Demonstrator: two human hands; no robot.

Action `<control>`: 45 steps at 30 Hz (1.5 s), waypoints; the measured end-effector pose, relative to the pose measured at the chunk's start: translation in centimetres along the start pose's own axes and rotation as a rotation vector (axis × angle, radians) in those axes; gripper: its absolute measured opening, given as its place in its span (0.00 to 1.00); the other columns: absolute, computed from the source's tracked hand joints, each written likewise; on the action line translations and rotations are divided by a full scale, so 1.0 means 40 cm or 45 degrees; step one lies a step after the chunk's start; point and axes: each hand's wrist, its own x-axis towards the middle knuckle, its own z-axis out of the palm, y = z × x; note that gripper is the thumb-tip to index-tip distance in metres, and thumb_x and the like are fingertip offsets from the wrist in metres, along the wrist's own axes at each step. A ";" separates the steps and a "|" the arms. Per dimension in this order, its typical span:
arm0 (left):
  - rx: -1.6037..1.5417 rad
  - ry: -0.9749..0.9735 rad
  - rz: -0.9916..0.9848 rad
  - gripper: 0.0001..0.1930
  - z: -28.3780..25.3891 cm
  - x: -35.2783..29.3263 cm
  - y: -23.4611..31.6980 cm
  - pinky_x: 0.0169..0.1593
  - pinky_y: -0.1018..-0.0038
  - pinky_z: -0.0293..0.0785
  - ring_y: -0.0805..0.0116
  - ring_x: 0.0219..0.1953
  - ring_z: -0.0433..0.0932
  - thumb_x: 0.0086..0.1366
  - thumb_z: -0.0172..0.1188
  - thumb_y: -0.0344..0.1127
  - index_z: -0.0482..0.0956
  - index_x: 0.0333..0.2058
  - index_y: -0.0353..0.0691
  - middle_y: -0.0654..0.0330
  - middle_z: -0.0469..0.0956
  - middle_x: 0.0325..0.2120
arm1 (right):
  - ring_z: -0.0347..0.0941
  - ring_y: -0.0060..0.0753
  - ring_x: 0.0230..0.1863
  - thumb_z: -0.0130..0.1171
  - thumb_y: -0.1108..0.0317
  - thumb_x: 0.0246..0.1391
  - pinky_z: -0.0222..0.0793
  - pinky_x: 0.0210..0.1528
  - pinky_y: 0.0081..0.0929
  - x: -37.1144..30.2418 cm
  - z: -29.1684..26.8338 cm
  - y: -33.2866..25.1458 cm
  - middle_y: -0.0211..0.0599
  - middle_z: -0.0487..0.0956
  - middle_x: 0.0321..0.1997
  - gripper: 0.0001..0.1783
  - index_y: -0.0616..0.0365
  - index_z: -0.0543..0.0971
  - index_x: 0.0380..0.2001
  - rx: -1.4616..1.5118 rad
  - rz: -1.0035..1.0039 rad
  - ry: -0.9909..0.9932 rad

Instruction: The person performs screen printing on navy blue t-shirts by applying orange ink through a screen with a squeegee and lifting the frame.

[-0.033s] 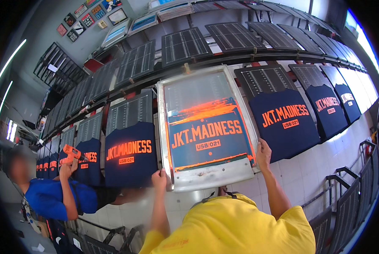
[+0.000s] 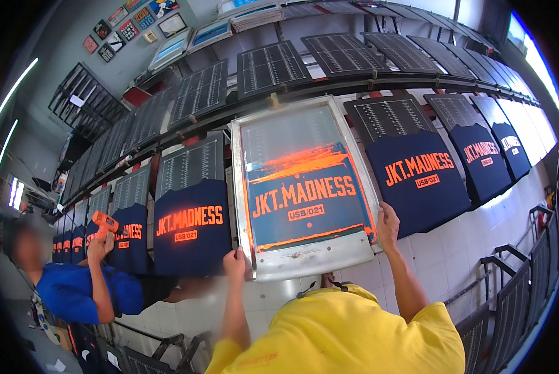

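Beside the framed screen (image 2: 306,187), black boards (image 2: 390,118) above pale floor tiles (image 2: 460,249).

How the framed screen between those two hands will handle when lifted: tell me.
Its silver frame looks like metal, so it will probably stay stiff. The mesh looks thin and see-through, so it is likely the fragile part. The orange smears could be slippery if wet, though that cannot be told here.
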 end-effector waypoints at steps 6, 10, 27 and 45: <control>-0.196 0.294 0.312 0.13 -0.028 -0.083 0.091 0.32 0.70 0.74 0.66 0.27 0.80 0.70 0.55 0.37 0.81 0.39 0.32 0.54 0.82 0.29 | 0.71 0.48 0.57 0.66 0.65 0.52 0.67 0.59 0.41 -0.068 -0.043 -0.104 0.44 0.78 0.54 0.24 0.62 0.77 0.52 -0.125 -0.591 -0.432; -0.662 -0.017 0.238 0.14 -0.093 -0.228 0.148 0.24 0.80 0.66 0.81 0.22 0.72 0.71 0.54 0.38 0.80 0.30 0.34 0.62 0.81 0.26 | 0.69 0.45 0.59 0.68 0.62 0.47 0.66 0.60 0.43 -0.161 -0.078 -0.267 0.39 0.76 0.57 0.31 0.56 0.74 0.56 -0.350 -1.101 -0.997; -1.231 -1.220 -0.559 0.25 0.247 -0.417 0.200 0.23 0.78 0.67 0.73 0.25 0.76 0.77 0.35 0.56 0.68 0.49 0.39 0.60 0.78 0.34 | 0.76 0.41 0.39 0.65 0.69 0.39 0.71 0.42 0.41 -0.126 0.061 -0.343 0.34 0.77 0.35 0.16 0.53 0.76 0.36 -0.634 -1.217 -0.871; -0.896 -0.849 -0.122 0.26 0.299 -0.421 0.161 0.28 0.71 0.65 0.71 0.20 0.66 0.76 0.39 0.49 0.68 0.21 0.40 0.64 0.68 0.15 | 0.78 0.46 0.40 0.68 0.65 0.43 0.75 0.44 0.45 0.352 0.394 -0.435 0.37 0.82 0.35 0.14 0.51 0.79 0.37 -0.659 -1.180 -0.845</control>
